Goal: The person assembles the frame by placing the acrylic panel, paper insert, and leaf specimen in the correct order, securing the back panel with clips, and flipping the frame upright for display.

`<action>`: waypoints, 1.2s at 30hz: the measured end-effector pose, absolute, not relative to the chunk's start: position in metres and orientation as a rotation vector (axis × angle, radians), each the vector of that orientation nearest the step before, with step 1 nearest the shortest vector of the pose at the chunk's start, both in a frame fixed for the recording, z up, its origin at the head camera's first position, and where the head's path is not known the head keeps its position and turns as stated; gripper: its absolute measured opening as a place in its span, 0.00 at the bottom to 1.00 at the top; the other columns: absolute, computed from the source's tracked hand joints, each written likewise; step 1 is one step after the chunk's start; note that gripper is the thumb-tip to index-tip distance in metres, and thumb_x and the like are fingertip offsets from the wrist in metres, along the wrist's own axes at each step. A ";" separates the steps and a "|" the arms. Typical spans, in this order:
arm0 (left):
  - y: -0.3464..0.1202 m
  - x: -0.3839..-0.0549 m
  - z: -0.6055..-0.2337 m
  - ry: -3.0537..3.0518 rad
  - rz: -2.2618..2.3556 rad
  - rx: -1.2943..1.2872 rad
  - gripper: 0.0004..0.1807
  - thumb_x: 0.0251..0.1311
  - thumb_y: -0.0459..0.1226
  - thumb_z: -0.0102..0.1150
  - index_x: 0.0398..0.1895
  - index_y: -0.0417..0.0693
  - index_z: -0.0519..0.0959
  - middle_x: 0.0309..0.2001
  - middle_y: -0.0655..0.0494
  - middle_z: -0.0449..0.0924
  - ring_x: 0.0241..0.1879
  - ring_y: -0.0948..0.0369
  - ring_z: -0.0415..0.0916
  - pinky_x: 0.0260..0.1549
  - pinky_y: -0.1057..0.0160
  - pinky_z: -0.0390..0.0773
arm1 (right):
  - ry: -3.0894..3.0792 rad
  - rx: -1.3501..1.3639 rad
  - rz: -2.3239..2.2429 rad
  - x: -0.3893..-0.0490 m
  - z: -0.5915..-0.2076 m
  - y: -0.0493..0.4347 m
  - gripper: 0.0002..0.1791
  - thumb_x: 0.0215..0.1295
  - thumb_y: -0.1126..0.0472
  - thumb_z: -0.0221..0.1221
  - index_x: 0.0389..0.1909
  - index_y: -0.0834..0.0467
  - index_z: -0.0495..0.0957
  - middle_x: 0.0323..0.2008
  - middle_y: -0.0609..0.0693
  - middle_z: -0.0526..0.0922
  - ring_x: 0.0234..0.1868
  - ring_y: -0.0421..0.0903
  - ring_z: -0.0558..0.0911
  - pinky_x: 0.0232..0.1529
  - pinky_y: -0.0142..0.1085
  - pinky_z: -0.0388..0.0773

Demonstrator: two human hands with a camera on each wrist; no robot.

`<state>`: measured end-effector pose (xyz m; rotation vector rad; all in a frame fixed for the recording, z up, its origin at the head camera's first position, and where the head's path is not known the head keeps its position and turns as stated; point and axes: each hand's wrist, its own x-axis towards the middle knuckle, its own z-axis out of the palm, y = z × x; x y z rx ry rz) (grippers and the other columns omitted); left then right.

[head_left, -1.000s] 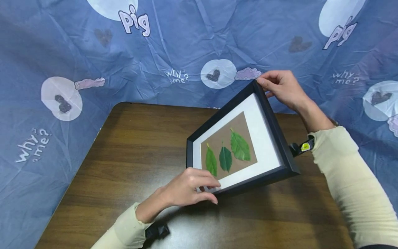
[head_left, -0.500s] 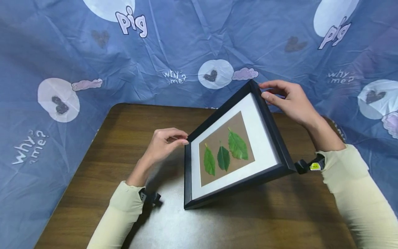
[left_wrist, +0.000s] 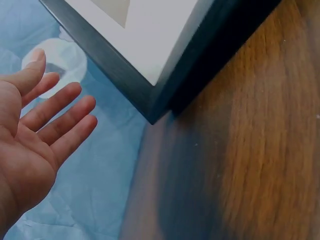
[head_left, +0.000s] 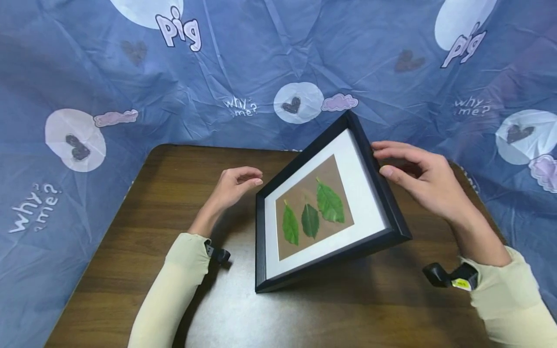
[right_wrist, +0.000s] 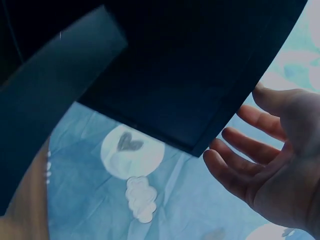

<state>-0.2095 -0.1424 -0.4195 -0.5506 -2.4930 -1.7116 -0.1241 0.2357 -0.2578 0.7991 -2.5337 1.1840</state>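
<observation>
A black picture frame (head_left: 269, 285) stands tilted on the table, with a white mat and three green leaves (head_left: 311, 220) on a brown backing. In the right wrist view its dark back shows, and a strip-like support leg (right_wrist: 55, 90) juts out from it. My left hand (head_left: 230, 191) hovers beside the frame's left edge, apart from it; the left wrist view shows its fingers spread and holding nothing. Loosely bent, the fingers of my right hand (head_left: 422, 176) are at the right edge of the frame. Whether they still touch it I cannot tell.
The brown wooden table (head_left: 174, 193) lies under the frame. Behind it hangs a blue printed cloth (head_left: 243, 53), close to the table's far edge. A black wrist camera (head_left: 219, 253) sits on the left wrist, and another wrist camera (head_left: 439, 275) on the right.
My left hand has gone from the frame's front lower edge up to its left side and come away. The right hand has let go of the top corner and slid down the right edge.
</observation>
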 end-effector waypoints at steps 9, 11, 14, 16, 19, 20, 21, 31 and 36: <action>-0.137 -0.224 -0.429 -2.615 -1.692 -0.573 0.17 0.66 0.32 0.62 0.55 0.32 0.81 0.53 0.35 0.84 0.51 0.45 0.84 0.51 0.58 0.82 | -2.413 0.905 1.147 -0.075 -0.263 0.245 0.20 0.56 0.80 0.64 0.49 0.65 0.84 0.60 0.42 0.82 0.61 0.33 0.80 0.50 0.18 0.77; -0.136 -0.227 -0.431 -2.621 -1.705 -0.601 0.17 0.66 0.32 0.61 0.56 0.33 0.81 0.54 0.35 0.84 0.53 0.44 0.83 0.55 0.51 0.82 | -2.388 0.903 1.172 -0.065 -0.265 0.245 0.19 0.55 0.80 0.64 0.49 0.66 0.84 0.60 0.46 0.83 0.61 0.36 0.81 0.53 0.19 0.77; -0.134 -0.230 -0.435 -2.614 -1.740 -0.643 0.17 0.67 0.30 0.59 0.57 0.31 0.80 0.55 0.34 0.83 0.55 0.43 0.82 0.55 0.58 0.82 | -2.357 0.899 1.160 -0.051 -0.266 0.244 0.18 0.56 0.78 0.65 0.49 0.67 0.83 0.60 0.51 0.83 0.62 0.38 0.81 0.57 0.21 0.76; -0.132 -0.231 -0.436 -2.618 -1.759 -0.666 0.16 0.69 0.30 0.57 0.57 0.31 0.79 0.55 0.33 0.82 0.56 0.43 0.81 0.54 0.61 0.81 | -2.325 0.908 1.149 -0.042 -0.267 0.243 0.16 0.58 0.76 0.66 0.49 0.68 0.83 0.59 0.54 0.84 0.62 0.39 0.81 0.59 0.22 0.75; -0.128 -0.232 -0.437 -2.642 -1.769 -0.685 0.16 0.70 0.31 0.56 0.57 0.32 0.80 0.56 0.35 0.82 0.56 0.46 0.81 0.54 0.61 0.81 | -2.287 0.915 1.107 -0.030 -0.268 0.240 0.15 0.60 0.69 0.67 0.48 0.68 0.83 0.59 0.54 0.84 0.61 0.38 0.82 0.60 0.22 0.74; -0.127 -0.232 -0.437 -2.654 -1.761 -0.687 0.16 0.70 0.31 0.56 0.57 0.33 0.80 0.56 0.36 0.83 0.56 0.47 0.81 0.55 0.57 0.81 | -2.262 0.922 1.103 -0.026 -0.269 0.239 0.15 0.62 0.67 0.67 0.48 0.69 0.83 0.58 0.54 0.84 0.61 0.37 0.82 0.60 0.22 0.74; -0.126 -0.233 -0.437 -2.662 -1.757 -0.690 0.16 0.70 0.32 0.56 0.57 0.34 0.80 0.56 0.36 0.83 0.55 0.49 0.81 0.55 0.55 0.81 | -2.233 0.931 1.100 -0.024 -0.269 0.238 0.16 0.63 0.64 0.67 0.47 0.70 0.83 0.58 0.54 0.85 0.60 0.37 0.82 0.60 0.22 0.74; -0.118 -0.238 -0.439 -2.651 -1.732 -0.703 0.15 0.71 0.30 0.53 0.55 0.32 0.81 0.51 0.35 0.84 0.40 0.59 0.77 0.41 0.68 0.77 | -1.929 0.971 1.210 -0.023 -0.270 0.219 0.16 0.62 0.63 0.68 0.34 0.77 0.84 0.49 0.57 0.89 0.52 0.39 0.86 0.54 0.22 0.78; -0.116 -0.239 -0.441 -2.657 -1.697 -0.735 0.16 0.70 0.29 0.53 0.56 0.29 0.79 0.56 0.33 0.82 0.58 0.45 0.80 0.59 0.50 0.79 | -1.887 0.965 1.236 -0.025 -0.270 0.214 0.15 0.60 0.65 0.69 0.32 0.77 0.84 0.46 0.59 0.89 0.50 0.40 0.87 0.54 0.25 0.78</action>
